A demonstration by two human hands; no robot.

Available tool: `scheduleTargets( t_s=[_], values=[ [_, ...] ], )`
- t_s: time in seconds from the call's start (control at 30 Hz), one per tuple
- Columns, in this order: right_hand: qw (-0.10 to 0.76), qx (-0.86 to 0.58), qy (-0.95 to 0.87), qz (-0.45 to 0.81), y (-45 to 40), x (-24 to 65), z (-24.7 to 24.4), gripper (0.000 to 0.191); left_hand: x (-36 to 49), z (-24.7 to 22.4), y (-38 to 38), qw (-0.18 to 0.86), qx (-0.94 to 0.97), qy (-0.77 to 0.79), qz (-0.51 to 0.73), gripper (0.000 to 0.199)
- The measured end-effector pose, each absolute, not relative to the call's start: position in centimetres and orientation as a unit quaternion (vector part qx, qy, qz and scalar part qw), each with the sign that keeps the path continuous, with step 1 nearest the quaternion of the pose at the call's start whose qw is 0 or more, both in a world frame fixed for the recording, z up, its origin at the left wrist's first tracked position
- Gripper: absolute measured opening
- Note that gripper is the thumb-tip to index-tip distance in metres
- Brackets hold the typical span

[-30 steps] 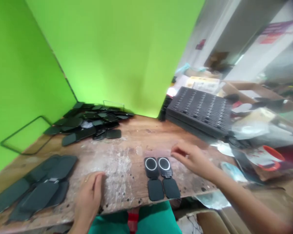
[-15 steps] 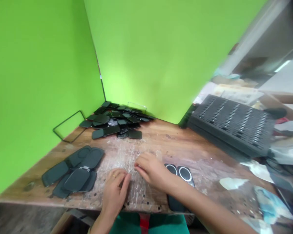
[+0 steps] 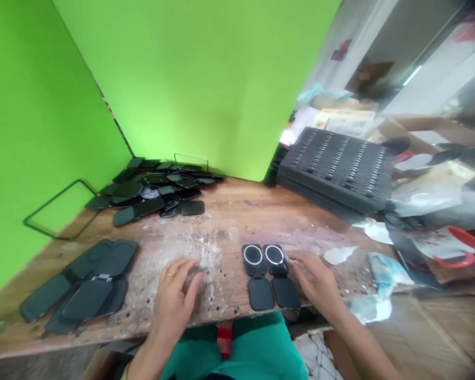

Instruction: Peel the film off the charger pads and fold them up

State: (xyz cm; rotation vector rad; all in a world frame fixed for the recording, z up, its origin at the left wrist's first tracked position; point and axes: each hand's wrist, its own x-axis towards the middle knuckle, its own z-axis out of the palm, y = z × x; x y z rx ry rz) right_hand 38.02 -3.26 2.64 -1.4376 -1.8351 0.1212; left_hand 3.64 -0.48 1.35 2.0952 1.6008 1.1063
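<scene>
Two black hinged pads lie unfolded side by side near the front edge of the wooden bench: a left pad (image 3: 261, 293) and a right pad (image 3: 286, 291), each with a white ring on its upper half. My right hand (image 3: 315, 277) is just right of the right pad, thumb and fingers apart, nothing visible in it; whether its fingertips touch the pad I cannot tell. My left hand (image 3: 176, 295) rests over the bench, left of the pads, holding nothing, thumb spread from its curved fingers. Further left sits a group of overlapping dark folding pads (image 3: 90, 295).
A heap of black pads (image 3: 158, 184) lies against the green wall (image 3: 190, 79). Thin black wire frames (image 3: 55, 203) lean nearby. At the back right stands a black slotted tray (image 3: 336, 169). A white-and-red mug (image 3: 445, 245), blue-white cloth (image 3: 388, 272) and scraps lie right.
My right hand has moved right, from the middle of the bench to beside the two pads, uncovering them. My left hand's fingers have spread a little. The view has turned right.
</scene>
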Motion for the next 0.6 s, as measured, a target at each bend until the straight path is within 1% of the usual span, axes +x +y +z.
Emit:
scheduleTargets(
  t_s=[0.13, 0.2, 0.3, 0.4, 0.6],
  values=[
    [0.366, -0.561, -0.740, 0.058, -4.9, 38.8, 0.7, 0.029, 8.5, 1.9, -1.9, 0.146, 0.789, 0.494, 0.335, 0.033],
    [0.366, -0.557, -0.743, 0.057, -5.4, 38.4, 0.4, 0.031, 10.5, 1.8, -2.6, 0.144, 0.813, 0.470, 0.313, 0.037],
    [0.391, -0.559, -0.730, 0.042, -5.7, 38.0, 0.8, 0.028, 11.7, 1.3, -2.9, 0.142, 0.828, 0.450, 0.303, 0.038],
    [0.410, -0.580, -0.703, 0.038, -5.8, 38.3, 1.4, 0.022, 11.0, 0.7, -2.0, 0.137, 0.829, 0.447, 0.308, 0.037],
    [0.434, -0.605, -0.667, 0.022, -5.5, 38.9, 0.3, 0.020, 8.5, -0.9, 0.0, 0.119, 0.833, 0.443, 0.308, 0.037]
  ],
)
